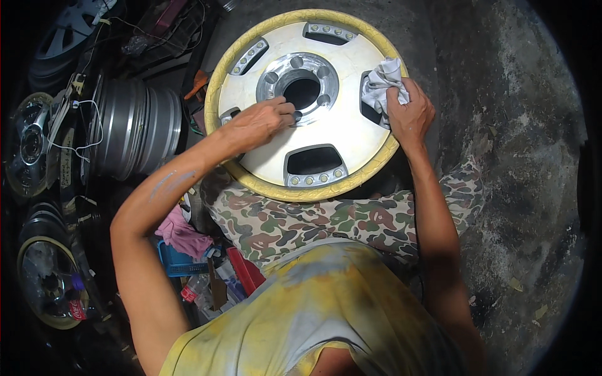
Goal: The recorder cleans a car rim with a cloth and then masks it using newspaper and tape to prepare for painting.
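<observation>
A wheel rim (263, 160) with a white face, bare-metal centre and several oblong windows lies in front of my knees. A wrinkled yellow band, looking like masking tape (313, 193), runs round its outer edge. My left hand (266, 120) is over the face beside the central hole, its fingers curled in at a bolt hole; whatever they pinch is hidden. At the right window, my right hand (411, 113) grips a crumpled white cloth (384, 83), pressed against the window's edge.
Several other wheel rims stand at the left, including a silver barrel (128, 128). Nearer, a pink cloth (183, 232) hangs over a blue basket (182, 263), with a red box (246, 271) beside it. Stained concrete floor (520, 188) lies to the right.
</observation>
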Available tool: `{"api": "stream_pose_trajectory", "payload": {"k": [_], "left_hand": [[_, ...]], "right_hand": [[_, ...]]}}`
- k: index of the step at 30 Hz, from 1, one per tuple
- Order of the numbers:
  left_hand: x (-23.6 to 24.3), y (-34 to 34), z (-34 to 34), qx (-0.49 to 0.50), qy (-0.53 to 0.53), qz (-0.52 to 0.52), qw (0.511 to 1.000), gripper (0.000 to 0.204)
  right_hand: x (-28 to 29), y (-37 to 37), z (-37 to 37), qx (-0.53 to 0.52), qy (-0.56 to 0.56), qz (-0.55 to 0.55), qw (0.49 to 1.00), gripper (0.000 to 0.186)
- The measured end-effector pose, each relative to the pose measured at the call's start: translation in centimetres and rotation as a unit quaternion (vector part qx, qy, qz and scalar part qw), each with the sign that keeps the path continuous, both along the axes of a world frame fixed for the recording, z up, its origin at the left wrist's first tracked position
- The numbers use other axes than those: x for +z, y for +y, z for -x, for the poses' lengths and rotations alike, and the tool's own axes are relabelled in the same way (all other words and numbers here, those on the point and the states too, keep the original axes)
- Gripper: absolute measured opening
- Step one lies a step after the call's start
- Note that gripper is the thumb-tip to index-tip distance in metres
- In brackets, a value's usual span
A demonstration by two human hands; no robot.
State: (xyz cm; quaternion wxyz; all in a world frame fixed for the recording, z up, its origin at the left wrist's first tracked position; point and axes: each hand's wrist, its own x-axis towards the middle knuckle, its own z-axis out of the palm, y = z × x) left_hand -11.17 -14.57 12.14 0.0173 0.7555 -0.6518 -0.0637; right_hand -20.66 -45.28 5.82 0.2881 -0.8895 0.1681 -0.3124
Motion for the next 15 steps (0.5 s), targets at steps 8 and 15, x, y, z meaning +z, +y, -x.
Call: {"api": "stream_pose_trajectory", "payload": {"k": [8,15], "left_hand": [[-2.6,-6.7,0.5,0.200,0.206,0.156,0.945,0.017],[-0.4,-4.2,-3.1,0.395,0.385,0.397,0.734,0.026]], "right_hand": [[0.3,0.2,0.0,-0.003,0.006,-0.017,1.000,0.028],[0.4,0.2,-0.1,0.009,-0.007,-0.019,1.000,0.029]]}}
